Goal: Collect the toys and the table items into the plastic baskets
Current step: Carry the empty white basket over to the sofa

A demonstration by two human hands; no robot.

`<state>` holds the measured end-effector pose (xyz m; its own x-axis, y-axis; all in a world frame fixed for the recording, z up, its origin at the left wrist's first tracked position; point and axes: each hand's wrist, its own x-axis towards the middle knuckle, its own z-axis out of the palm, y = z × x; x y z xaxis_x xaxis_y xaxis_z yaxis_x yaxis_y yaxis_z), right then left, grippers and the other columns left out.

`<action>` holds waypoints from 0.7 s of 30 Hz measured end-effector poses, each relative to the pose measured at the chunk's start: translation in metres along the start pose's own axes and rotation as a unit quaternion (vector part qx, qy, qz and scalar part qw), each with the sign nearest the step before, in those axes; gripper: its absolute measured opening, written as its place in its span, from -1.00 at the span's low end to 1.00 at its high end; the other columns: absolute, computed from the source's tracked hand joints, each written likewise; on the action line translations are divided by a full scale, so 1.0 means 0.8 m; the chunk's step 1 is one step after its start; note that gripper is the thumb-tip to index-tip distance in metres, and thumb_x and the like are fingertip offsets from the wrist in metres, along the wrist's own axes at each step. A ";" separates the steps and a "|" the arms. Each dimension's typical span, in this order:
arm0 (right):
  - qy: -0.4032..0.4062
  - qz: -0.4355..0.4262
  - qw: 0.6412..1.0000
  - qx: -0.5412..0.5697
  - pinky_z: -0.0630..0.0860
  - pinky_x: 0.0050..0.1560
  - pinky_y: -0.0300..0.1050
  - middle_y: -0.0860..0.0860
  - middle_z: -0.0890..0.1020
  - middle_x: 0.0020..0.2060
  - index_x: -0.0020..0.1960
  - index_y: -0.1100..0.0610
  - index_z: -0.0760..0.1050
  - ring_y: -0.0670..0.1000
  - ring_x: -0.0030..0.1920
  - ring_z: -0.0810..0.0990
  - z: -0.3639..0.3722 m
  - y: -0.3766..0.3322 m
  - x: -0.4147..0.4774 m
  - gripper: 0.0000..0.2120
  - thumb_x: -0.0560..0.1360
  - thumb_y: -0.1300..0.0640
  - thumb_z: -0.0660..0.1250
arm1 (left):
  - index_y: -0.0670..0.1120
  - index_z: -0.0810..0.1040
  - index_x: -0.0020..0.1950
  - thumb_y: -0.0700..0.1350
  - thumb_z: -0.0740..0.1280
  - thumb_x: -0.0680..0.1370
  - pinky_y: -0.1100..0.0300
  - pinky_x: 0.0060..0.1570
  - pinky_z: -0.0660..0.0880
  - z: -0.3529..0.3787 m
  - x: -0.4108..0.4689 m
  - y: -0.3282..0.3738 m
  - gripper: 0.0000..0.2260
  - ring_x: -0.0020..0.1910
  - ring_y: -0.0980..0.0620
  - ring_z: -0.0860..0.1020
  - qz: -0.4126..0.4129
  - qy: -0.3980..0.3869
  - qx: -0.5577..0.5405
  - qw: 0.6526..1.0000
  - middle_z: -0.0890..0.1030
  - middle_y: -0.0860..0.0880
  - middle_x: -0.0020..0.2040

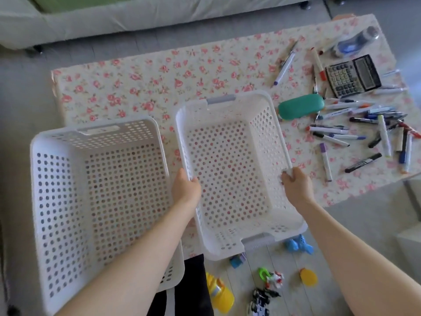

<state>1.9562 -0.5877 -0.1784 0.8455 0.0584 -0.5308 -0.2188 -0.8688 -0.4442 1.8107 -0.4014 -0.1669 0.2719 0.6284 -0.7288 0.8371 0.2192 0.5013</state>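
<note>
Over floral table (141, 80), both hands grip white basket (262, 115) rims.

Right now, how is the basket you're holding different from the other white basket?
The right basket is held by both hands: the left hand and the right hand grip its side rims. No hand grips the left basket. The right basket has grey handles; the left basket's far handle is white. The right basket's holes look bigger and wider apart than the left basket's. Both are white, holey and empty.
</note>
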 end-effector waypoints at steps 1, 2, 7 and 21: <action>-0.003 0.008 1.000 -0.020 0.21 -0.41 -0.16 0.05 0.36 -0.37 -0.21 0.22 0.31 0.04 -0.34 0.32 0.000 -0.001 0.000 -0.83 0.56 0.25 0.16 | -0.16 0.20 0.45 -0.20 0.12 0.61 0.06 0.22 0.42 -0.002 -0.001 0.001 -0.60 0.30 -0.13 0.42 -0.002 -0.008 0.005 1.000 0.34 -0.14 0.42; -0.008 0.021 0.999 -0.039 0.22 -0.43 -0.18 0.03 0.37 -0.36 -0.13 0.20 0.33 0.05 -0.36 0.33 -0.002 -0.007 -0.002 -0.91 0.55 0.27 0.15 | -0.16 0.18 0.46 -0.19 0.13 0.60 0.08 0.20 0.44 -0.005 -0.004 0.001 -0.58 0.28 -0.12 0.44 0.003 -0.016 0.005 1.000 0.34 -0.14 0.41; 0.060 -0.027 0.996 -0.060 0.45 0.06 0.00 0.16 0.40 0.30 0.40 0.19 0.25 0.16 0.20 0.44 -0.001 -0.062 -0.042 -0.59 0.56 0.25 0.14 | -0.14 0.24 0.45 -0.21 0.17 0.59 0.48 0.06 0.36 -0.059 -0.028 0.001 -0.59 0.23 0.08 0.45 0.160 -0.004 0.009 0.987 0.39 0.03 0.32; -0.093 -0.086 0.991 -0.043 0.47 -0.11 -0.10 0.14 0.46 0.28 0.44 0.22 0.20 0.02 -0.08 0.54 0.160 -0.169 -0.243 -0.58 0.59 0.21 0.11 | -0.30 0.10 0.48 -0.22 0.30 0.52 0.05 0.41 0.11 -0.309 0.006 -0.170 -0.40 0.46 -0.18 0.17 0.140 0.145 0.154 0.967 0.17 -0.25 0.48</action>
<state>1.7590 -0.4189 -0.1074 0.7603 0.2915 -0.5804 -0.0310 -0.8763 -0.4808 1.5810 -0.2435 -0.1235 0.4004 0.8239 -0.4011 0.8639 -0.1936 0.4649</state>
